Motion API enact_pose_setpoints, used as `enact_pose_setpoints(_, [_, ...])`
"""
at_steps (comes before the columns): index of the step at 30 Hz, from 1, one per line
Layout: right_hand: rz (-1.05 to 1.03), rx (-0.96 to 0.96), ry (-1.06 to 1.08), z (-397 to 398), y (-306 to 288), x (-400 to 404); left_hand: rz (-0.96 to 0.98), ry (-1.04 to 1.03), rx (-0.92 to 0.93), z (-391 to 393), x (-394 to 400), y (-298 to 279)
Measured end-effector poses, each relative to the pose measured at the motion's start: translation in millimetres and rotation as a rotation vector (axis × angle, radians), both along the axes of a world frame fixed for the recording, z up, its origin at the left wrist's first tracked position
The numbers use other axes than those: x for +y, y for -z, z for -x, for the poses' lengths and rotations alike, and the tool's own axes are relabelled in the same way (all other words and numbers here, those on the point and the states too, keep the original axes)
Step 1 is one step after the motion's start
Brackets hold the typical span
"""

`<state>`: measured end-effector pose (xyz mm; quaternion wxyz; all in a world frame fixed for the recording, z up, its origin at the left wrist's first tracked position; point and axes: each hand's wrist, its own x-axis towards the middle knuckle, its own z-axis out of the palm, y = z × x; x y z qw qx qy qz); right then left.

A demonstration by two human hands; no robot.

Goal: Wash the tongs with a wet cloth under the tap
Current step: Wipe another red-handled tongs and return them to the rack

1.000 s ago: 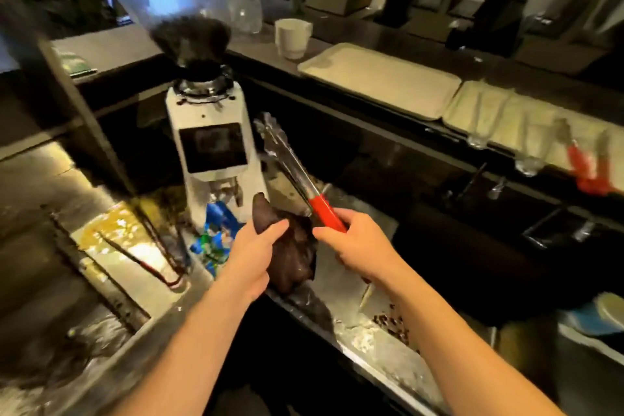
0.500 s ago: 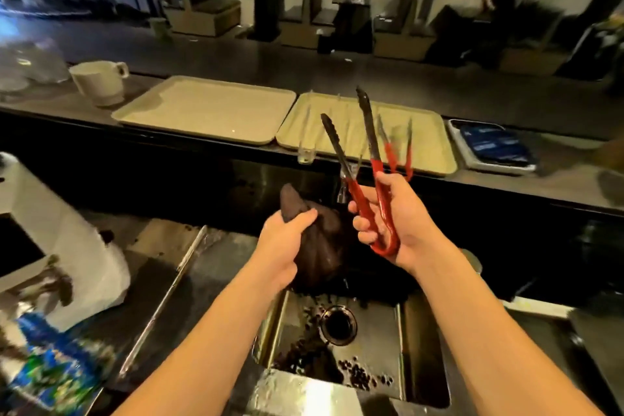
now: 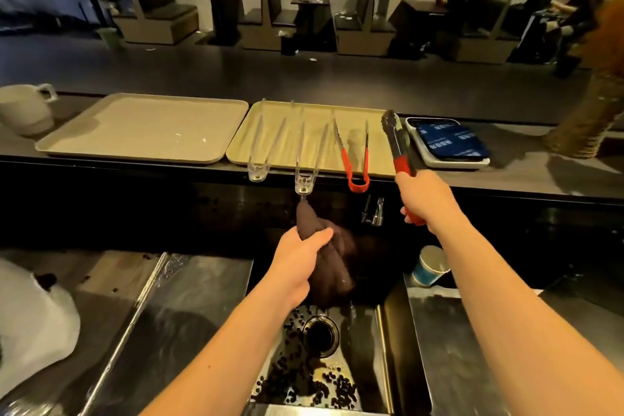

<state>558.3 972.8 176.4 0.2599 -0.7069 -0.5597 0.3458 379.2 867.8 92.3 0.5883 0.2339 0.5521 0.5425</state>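
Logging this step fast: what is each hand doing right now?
Left hand: closed on the dark cloth above the sink.
Right hand: closed on the red-handled tongs, tips pointing away.

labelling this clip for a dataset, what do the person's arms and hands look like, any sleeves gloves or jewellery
Both arms are bare from the bottom of the picture up to the hands; no sleeve edge shows anywhere in view. The left hand and the right hand wear no gloves. No watch, bracelet or band shows on either wrist, and no ring can be seen on the fingers that show. No tattoos or markings are visible.
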Motion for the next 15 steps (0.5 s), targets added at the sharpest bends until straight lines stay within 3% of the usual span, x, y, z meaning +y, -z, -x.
enact_pose_setpoints(5, [-0.108, -0.399, -0.068, 8.1, 2.1, 16.4, 0.021, 0.002, -0.011, -5.5, 14.0, -1.6])
enact_pose_setpoints(10, [-0.126, -0.612, -0.054, 14.1, 2.1, 30.0, 0.019, 0.003, -0.036, -7.9, 26.8, -3.9])
enact_pose_setpoints(15, [-0.110, -0.679, -0.035, 16.4, -1.8, 37.3, 0.015, 0.012, -0.041, -7.1, 29.9, -3.4])
